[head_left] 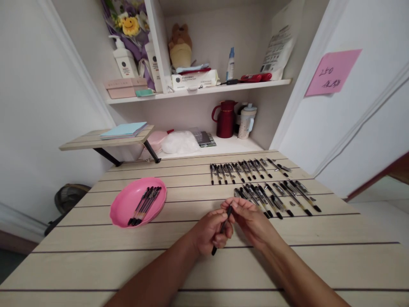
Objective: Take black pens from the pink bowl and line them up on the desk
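Observation:
My left hand (212, 232) is wrapped round a black pen (224, 224), which slants with its dark lower end sticking out below the fist. At the pen's upper end, my right hand (252, 219) pinches with thumb and fingers; whether it grips the tip or a small part there is too small to tell. Just beyond my hands lies a front row of pens (277, 196) with dark ends, some pieces loose among them. Behind it a second row of pens (239, 170) stretches across the table. To the left, a pink scalloped dish (119, 204) holds several black pens (145, 207) side by side.
The slatted wooden table (179, 264) meets a white shelf unit at the back. A small raised shelf (79, 140) on black legs carries blue paper (123, 130). Under the upper shelf stand a red jug (226, 119) and a pale cup (246, 122), near a white plastic bag (180, 143).

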Demonstrator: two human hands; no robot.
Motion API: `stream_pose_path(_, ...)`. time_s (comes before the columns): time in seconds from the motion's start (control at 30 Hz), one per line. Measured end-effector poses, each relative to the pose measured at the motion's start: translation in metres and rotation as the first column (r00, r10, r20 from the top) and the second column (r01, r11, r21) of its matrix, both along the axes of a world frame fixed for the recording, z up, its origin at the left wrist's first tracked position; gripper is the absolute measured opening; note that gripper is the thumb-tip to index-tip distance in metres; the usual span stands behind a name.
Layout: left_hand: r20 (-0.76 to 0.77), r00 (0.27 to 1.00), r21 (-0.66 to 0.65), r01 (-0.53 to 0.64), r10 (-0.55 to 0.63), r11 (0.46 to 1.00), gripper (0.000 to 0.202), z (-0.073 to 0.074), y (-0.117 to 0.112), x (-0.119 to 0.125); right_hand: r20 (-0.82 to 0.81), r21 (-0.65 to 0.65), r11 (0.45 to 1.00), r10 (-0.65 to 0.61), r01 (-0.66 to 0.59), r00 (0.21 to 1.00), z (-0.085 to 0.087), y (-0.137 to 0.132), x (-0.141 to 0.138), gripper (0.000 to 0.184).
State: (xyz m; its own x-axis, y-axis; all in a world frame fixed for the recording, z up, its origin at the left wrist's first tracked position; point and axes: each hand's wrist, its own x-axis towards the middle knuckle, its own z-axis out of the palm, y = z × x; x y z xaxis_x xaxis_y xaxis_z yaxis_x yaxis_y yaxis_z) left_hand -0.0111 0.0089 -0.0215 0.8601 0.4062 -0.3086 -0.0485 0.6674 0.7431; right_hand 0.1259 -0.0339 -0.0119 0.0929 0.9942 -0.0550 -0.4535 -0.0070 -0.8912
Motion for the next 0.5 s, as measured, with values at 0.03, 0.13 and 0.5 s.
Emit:
stream_pose_path(0.03, 0.009, 1.000, -0.015, 0.017, -0.017, 1.000, 0.020, 0.001, 0.001, -0.002, -0.004, 0.003, 1.000, 0.021, -0.021, 1.000, 0.001, 0.000, 0.000, 0.029)
stream_pose_path(0.13, 0.029, 0.996, -0.039, 0.084, -0.083, 0.996, 0.020, 0.003, 0.002, -0.006, -0.047, 0.024, 1.000, 0.019, -0.018, 0.999, 0.003, 0.002, 0.005, 0.026)
stream_pose_path(0.5, 0.044, 0.990, -0.080, -0.133, 0.137, 0.988, 0.019, -0.002, 0.000, 0.000, 0.979, 0.178, 0.943, -0.200, 0.282, 0.048, -0.010, 0.014, 0.054, 0.016)
